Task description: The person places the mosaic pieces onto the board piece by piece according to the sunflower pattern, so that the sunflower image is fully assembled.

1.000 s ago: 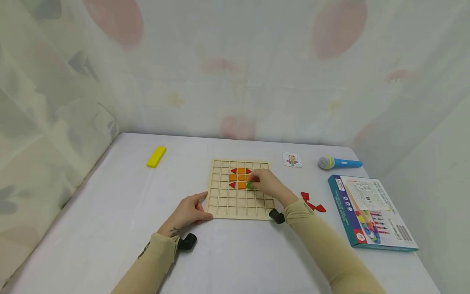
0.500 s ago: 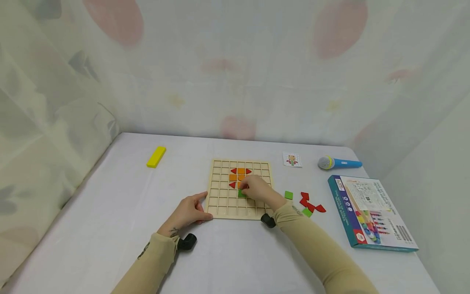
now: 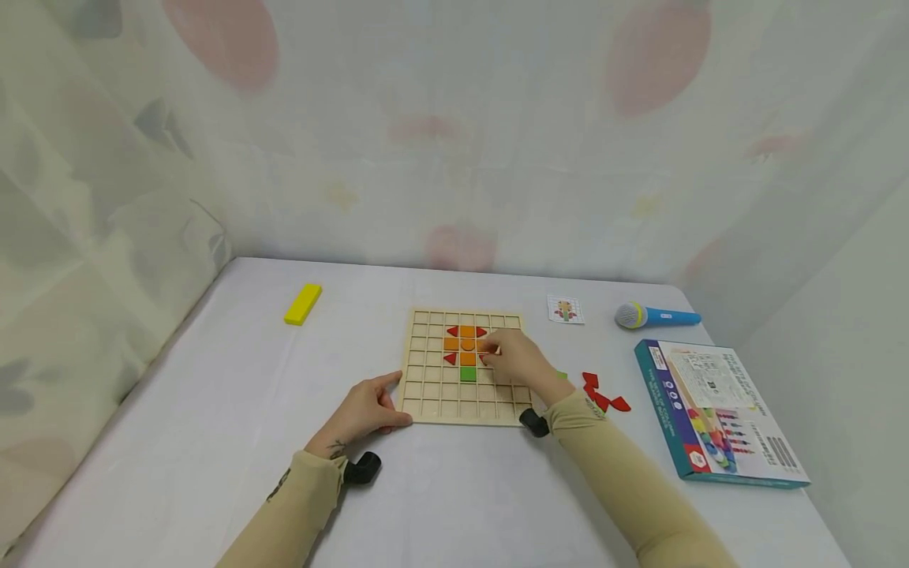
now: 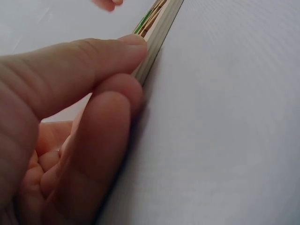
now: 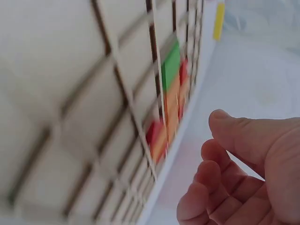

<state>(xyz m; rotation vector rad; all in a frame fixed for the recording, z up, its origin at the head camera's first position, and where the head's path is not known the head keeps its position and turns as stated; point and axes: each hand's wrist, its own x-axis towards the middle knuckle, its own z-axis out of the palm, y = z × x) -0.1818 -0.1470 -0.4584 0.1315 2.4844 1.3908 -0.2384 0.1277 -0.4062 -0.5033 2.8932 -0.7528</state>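
Note:
A pale wooden grid board lies on the white table. Set in its cells are orange squares, an orange round piece, red triangles and one green square below the orange ones. My left hand holds the board at its near left corner, the thumb against the edge in the left wrist view. My right hand is over the board's right side, fingertips close by a red triangle at the right of the pattern. The right wrist view shows nothing between its loosely bent fingers.
Several loose red pieces lie right of the board, with green ones partly hidden by the right arm. A small pattern card, a toy microphone and a flat box are at the right. A yellow block lies at the back left.
My right hand moved a green square left and down into a cell below the orange ones, let it go, and shifted back up and right. My left hand has stayed at the board's corner.

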